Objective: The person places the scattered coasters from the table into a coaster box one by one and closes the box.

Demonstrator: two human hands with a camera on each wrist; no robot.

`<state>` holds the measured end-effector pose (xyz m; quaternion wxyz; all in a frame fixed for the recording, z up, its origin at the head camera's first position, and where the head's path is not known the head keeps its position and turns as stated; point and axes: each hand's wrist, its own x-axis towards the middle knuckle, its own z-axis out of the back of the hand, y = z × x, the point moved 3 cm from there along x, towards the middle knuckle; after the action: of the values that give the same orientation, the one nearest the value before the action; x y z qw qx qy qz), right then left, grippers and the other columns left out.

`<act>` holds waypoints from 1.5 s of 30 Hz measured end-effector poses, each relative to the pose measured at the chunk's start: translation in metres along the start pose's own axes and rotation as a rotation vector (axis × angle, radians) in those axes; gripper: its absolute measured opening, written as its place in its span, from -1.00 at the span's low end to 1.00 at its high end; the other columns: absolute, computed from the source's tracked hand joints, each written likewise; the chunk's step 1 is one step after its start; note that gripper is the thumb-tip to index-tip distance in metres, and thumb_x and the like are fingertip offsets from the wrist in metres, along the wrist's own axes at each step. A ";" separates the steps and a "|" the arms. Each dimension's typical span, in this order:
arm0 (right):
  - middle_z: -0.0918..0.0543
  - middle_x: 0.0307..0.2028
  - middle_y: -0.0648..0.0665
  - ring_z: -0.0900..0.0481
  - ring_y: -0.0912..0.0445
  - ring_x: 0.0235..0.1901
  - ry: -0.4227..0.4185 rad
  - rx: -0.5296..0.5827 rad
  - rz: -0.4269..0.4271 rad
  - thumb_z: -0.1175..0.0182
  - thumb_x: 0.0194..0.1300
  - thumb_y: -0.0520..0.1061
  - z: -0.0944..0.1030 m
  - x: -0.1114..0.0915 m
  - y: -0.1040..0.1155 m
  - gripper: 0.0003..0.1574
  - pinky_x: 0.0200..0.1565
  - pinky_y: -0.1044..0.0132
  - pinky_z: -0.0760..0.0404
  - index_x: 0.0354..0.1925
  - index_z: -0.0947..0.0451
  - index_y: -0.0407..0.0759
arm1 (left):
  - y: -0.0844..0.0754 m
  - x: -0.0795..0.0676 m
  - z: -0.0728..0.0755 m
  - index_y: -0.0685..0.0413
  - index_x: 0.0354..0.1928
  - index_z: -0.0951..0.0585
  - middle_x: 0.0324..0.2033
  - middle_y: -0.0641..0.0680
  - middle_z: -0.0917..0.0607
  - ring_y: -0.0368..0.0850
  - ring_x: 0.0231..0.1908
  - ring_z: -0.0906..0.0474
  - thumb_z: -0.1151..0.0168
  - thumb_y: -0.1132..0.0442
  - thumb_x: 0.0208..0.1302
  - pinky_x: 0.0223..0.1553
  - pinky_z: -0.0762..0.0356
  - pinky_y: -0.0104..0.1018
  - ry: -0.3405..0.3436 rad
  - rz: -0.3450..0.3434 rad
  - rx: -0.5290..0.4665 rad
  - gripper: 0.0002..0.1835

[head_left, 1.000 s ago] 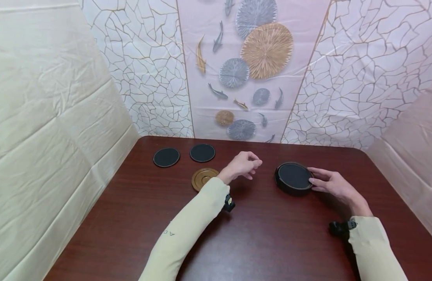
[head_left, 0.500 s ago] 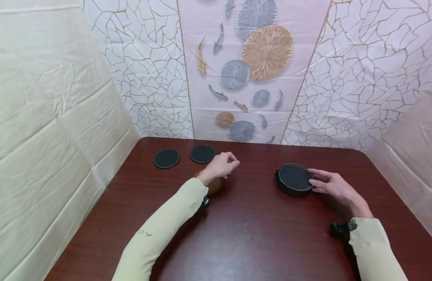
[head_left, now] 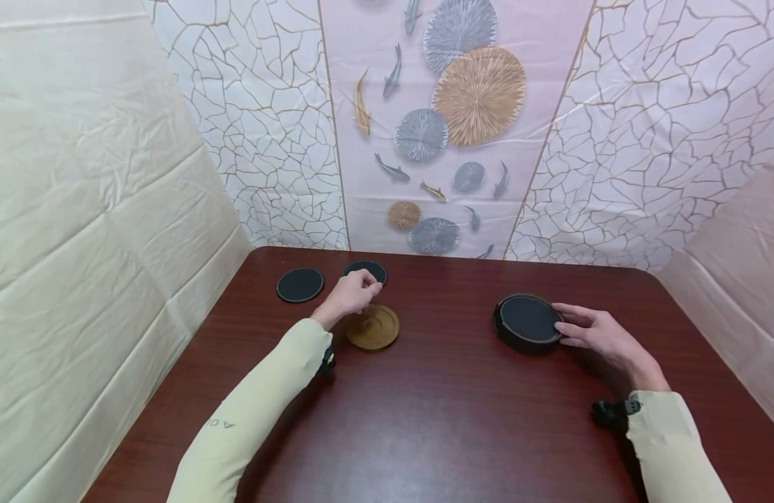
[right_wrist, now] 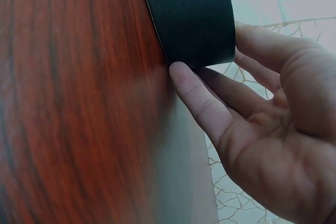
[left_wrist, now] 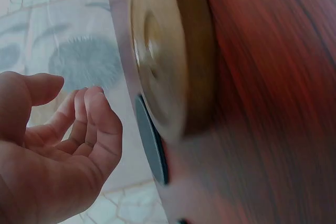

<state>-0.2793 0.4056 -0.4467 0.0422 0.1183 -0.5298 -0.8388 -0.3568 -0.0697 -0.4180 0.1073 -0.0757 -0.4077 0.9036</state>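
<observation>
My left hand [head_left: 351, 292] hangs over the back left of the table with its fingers loosely bent. It holds nothing; in the left wrist view a gap shows between thumb and fingertips. Just below it lies a thick brown wooden-looking disc [head_left: 374, 328] with a ringed recess in its top. A thin black round coaster [head_left: 371, 270] lies behind the hand, partly covered by it. My right hand [head_left: 603, 335] rests its nearly straight fingers against the right side of a black round coaster holder [right_wrist: 189, 19]. A black coaster [head_left: 529, 318] shows at its top.
Another black coaster [head_left: 300, 285] lies at the back left. The dark red-brown table [head_left: 450, 412] reaches back to a patterned cloth wall [head_left: 434, 168]. Pale cloth [head_left: 104, 251] hangs along the left side.
My left hand has moved left from the middle of the table, past the brown disc, to near the back coaster. The disc shows more fully. My right hand has stayed at the holder.
</observation>
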 end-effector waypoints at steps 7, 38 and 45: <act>-0.14 0.41 -0.55 -0.64 0.37 -0.10 -0.003 -0.002 0.005 -0.23 0.37 0.00 0.001 0.000 0.001 -0.06 -0.04 0.24 -0.68 0.49 -0.03 -0.31 | 0.026 -0.001 0.032 0.05 -0.04 -0.53 -0.28 0.15 -0.64 0.02 -0.47 -0.60 -0.08 0.04 0.46 -0.33 -0.61 -0.14 -0.069 0.066 0.030 -0.75; -0.16 0.40 -0.57 -0.65 0.34 -0.11 0.005 -0.019 -0.002 -0.22 0.38 -0.01 -0.001 0.001 0.002 -0.07 -0.04 0.23 -0.68 0.49 -0.04 -0.30 | 0.113 -0.023 0.090 0.36 0.34 -0.11 0.21 0.49 -0.27 0.39 0.16 -0.31 -0.16 -0.08 0.35 0.18 -0.36 0.25 -0.216 0.430 0.266 -0.21; -0.14 0.40 -0.57 -0.66 0.34 -0.11 0.007 -0.018 0.000 -0.23 0.37 0.00 -0.002 0.000 0.000 -0.07 -0.04 0.22 -0.68 0.49 -0.04 -0.30 | 0.114 -0.022 0.091 0.40 0.38 -0.05 0.20 0.51 -0.26 0.40 0.12 -0.31 -0.13 -0.19 0.33 0.16 -0.39 0.25 -0.231 0.486 0.272 -0.08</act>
<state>-0.2788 0.4035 -0.4475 0.0451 0.1206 -0.5221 -0.8431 -0.3712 -0.2142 -0.4427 -0.1499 -0.0527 -0.2624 0.9518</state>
